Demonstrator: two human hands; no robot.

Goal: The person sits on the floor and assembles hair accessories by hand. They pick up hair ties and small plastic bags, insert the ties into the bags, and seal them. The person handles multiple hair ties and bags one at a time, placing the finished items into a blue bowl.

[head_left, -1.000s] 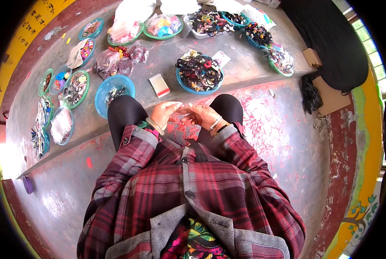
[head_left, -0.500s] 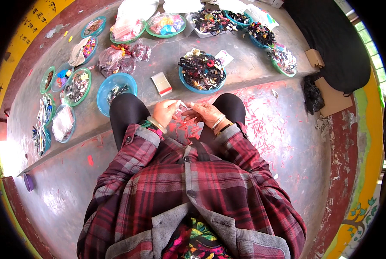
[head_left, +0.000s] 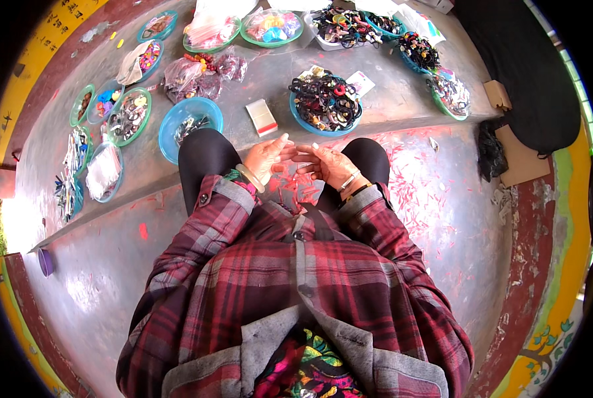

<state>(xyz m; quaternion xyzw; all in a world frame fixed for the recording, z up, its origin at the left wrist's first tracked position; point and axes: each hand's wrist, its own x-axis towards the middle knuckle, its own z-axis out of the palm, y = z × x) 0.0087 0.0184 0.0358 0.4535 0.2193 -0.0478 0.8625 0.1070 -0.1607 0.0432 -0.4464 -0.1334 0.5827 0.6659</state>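
My left hand (head_left: 268, 160) hovers above my lap between the knees, thumb raised and fingers stretched toward the right. Facing it, my right hand (head_left: 331, 164) has its fingers extended, their tips close to those of the left. Both look open, and I see nothing held in them. Beyond the left knee a blue basin (head_left: 168, 141) contains a few small dark and silvery pieces. A small white and red box (head_left: 262, 117) lies just past the hands. Farther right, a heap of mostly black hair ties (head_left: 324, 99) fills a blue bowl (head_left: 307, 130).
Plastic bags with red and yellow beads (head_left: 200, 75) lie behind the basin. Several bowls of small goods line the left and back of the raised ledge. Red scraps (head_left: 421, 182) litter the lower floor on the right, near a black bag (head_left: 490, 149) and cardboard (head_left: 523, 156).
The small white piece between my fingers no longer shows. My fingers have spread out from a pinch. The whole view has shifted slightly, so the surroundings appear farther right.
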